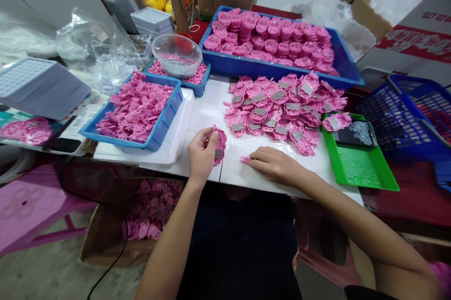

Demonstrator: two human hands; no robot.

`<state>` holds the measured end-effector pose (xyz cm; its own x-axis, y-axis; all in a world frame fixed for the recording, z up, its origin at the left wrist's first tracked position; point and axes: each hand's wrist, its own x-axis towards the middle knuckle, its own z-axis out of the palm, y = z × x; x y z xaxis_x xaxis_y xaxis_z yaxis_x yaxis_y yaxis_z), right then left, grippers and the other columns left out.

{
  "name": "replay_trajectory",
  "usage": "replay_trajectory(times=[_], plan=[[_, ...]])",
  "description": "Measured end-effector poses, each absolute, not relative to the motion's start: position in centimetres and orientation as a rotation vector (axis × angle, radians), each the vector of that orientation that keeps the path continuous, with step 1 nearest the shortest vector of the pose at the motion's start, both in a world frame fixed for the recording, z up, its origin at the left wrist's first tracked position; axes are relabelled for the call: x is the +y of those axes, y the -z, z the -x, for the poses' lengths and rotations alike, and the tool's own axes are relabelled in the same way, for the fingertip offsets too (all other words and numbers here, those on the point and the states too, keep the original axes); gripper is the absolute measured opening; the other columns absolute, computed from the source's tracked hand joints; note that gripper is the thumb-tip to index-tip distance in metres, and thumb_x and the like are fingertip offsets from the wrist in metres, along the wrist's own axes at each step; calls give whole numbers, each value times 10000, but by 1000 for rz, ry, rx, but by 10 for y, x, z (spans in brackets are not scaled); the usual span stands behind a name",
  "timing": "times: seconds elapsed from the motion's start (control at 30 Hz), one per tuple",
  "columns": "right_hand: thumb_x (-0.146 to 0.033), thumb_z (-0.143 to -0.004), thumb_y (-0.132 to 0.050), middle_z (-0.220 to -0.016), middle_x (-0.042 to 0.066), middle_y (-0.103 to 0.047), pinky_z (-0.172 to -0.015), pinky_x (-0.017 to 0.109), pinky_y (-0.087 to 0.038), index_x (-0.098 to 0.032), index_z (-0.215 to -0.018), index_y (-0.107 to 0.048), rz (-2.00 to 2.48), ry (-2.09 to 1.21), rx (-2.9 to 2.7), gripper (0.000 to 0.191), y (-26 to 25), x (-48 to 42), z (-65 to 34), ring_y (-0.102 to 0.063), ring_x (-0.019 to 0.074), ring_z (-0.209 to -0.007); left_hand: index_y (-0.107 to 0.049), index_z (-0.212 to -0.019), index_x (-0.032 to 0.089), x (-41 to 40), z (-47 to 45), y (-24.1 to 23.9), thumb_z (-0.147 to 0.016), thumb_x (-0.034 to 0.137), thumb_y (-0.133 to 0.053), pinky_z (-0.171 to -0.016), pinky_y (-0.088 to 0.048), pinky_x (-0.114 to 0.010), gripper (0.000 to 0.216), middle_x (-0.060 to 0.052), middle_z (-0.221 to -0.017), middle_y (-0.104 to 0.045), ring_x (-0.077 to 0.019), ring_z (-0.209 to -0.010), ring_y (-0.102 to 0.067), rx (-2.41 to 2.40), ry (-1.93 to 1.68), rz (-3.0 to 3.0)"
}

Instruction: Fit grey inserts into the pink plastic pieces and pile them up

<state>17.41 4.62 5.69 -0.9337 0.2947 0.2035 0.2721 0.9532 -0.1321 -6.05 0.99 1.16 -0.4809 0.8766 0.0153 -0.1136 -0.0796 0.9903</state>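
Note:
My left hand [201, 155] grips a pink plastic shell [220, 144] with a grey metal plate in its lower part, just above the white tabletop. Its thumb lies over the shell's near face. To the right, my right hand [271, 164] rests low over the table, its fingers closed around a small pink plastic piece [244, 160] that pokes out past the fingertips. Beyond both hands lies a loose heap of similar pink shells [275, 103], many showing grey metal plates.
A blue tray [155, 136] of small pink parts stands left, with a clear bowl [176, 56] on another tray behind. Stacked pink pieces fill a large blue bin [246, 66] at the back. A green tray [391, 175] with screws sits right. Below is a cardboard box [95, 239].

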Motion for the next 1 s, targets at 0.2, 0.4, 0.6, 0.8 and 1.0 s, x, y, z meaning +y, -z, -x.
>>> replay_trajectory(times=[0.2, 0.4, 0.6, 0.8, 1.0], plan=[[-196, -1004, -511, -1084, 140, -686, -775, 333, -519, -185, -1111, -679, 508, -422, -2799, 199, -62, 45, -172, -637, 204, -930, -726, -1015, 171, 11, 61, -12, -855, 420, -706, -739, -565, -252, 296, -58, -922, -754, -141, -792, -696, 1451, -1682, -875], [-233, -1007, -516, -1022, 116, -694, -799, 311, -531, -171, -1110, -678, 660, -789, -2649, 202, -65, 51, -165, -655, 188, -904, -728, -995, 171, 11, 61, -12, -848, 429, -710, -689, -558, -231, 297, -52, -897, -749, -129, -750, -687, 1433, -1679, -866], [-243, -1003, -546, -1035, 103, -698, -813, 301, -514, -171, -1142, -708, 610, -900, -2795, 225, -70, 64, -157, -655, 170, -890, -729, -1020, 173, 11, 62, -10, -854, 425, -703, -707, -558, -232, 303, -56, -919, -754, -135, -774, -691, 1443, -1674, -874], [-218, -980, -558, -989, 89, -684, -785, 292, -492, -163, -1077, -720, 563, -890, -2912, 196, -81, 67, -148, -642, 164, -840, -726, -1024, 168, 11, 62, -11, -848, 441, -702, -656, -545, -214, 326, -51, -899, -746, -125, -733, -677, 1442, -1667, -873], [-198, -957, -578, -822, 31, -629, -696, 255, -429, -155, -908, -711, 499, -919, -2977, 147, -85, 72, -141, -556, 123, -698, -716, -1030, 162, 11, 62, -10, -848, 446, -699, -574, -526, -195, 338, -59, -913, -739, -121, -705, -670, 1414, -1662, -851]])
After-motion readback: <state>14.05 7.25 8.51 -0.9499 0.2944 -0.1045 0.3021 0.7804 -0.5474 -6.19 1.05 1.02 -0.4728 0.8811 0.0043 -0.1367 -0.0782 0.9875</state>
